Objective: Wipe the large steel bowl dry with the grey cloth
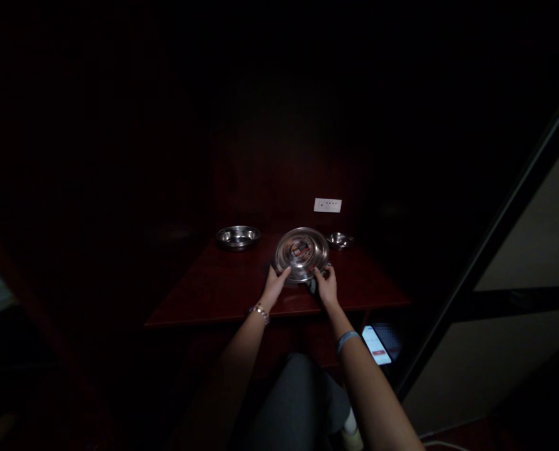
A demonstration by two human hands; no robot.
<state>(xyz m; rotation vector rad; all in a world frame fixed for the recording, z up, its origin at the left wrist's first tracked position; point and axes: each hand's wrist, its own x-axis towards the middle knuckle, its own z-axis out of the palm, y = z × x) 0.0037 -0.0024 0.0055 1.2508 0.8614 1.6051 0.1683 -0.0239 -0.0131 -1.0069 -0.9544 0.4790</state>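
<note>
A round steel plate (302,252) with a sticker in its middle is tilted up toward me over a dark red wooden table (223,294). My left hand (274,286) grips its lower left rim, thumb on the face. My right hand (327,285) holds the lower right rim and seems to press something dark against it; I cannot make that out. A bead bracelet is on my left wrist, a pale band on my right.
A steel bowl (238,237) sits at the table's back left, a smaller steel bowl (339,240) at the back right. A white socket plate (327,205) is on the wall behind. A lit phone (376,345) lies below the table's right edge. The surroundings are very dark.
</note>
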